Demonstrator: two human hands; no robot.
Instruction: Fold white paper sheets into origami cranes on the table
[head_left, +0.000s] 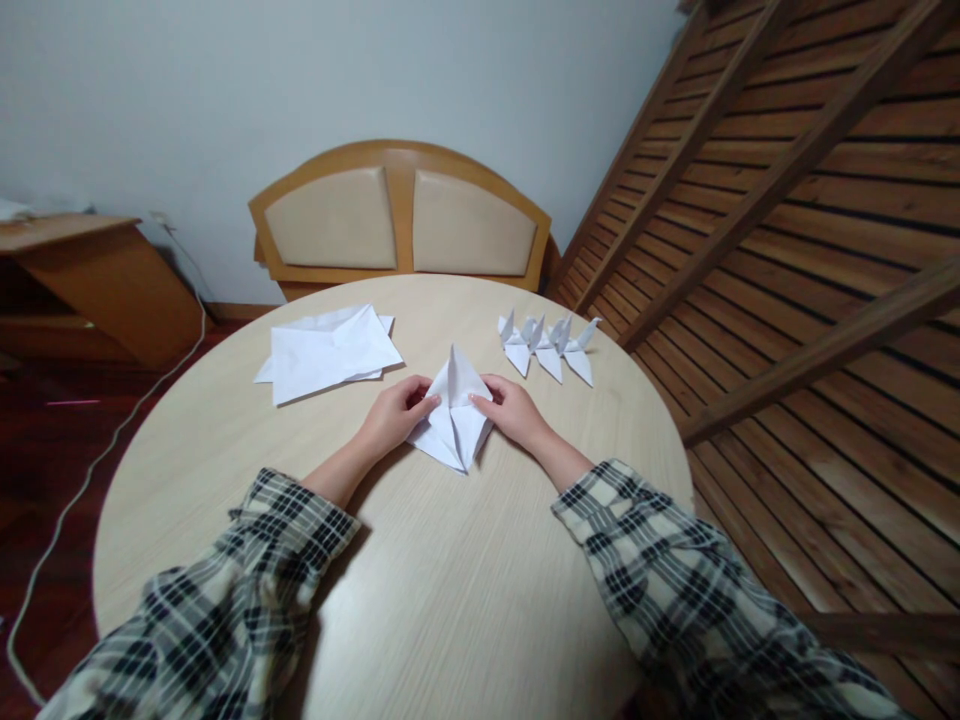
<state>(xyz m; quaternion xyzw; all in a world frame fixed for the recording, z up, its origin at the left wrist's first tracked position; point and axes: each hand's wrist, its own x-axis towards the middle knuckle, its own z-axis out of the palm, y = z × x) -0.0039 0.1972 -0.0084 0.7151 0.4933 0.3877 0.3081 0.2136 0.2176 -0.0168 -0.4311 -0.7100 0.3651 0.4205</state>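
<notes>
Between my hands is a partly folded sheet of white paper [454, 425], diamond-shaped, with a raised point at its far end and a slit down its near half. My left hand [397, 412] pinches its left edge, thumb on top and fingers curled beneath. On the opposite edge, my right hand [516, 408] grips the paper the same way, its thumb pressing on the upper face. The fingers under the paper are partly hidden. Several finished white paper cranes [550, 345] stand in a row beyond my right hand.
Loose white paper sheets [330, 350] lie overlapping at the far left of the round pale wooden table [450, 600]. Behind it stands a padded wooden headboard [401, 200]. A slatted wooden panel [810, 220] rises on the right. A white cable [112, 440] runs along the floor at left.
</notes>
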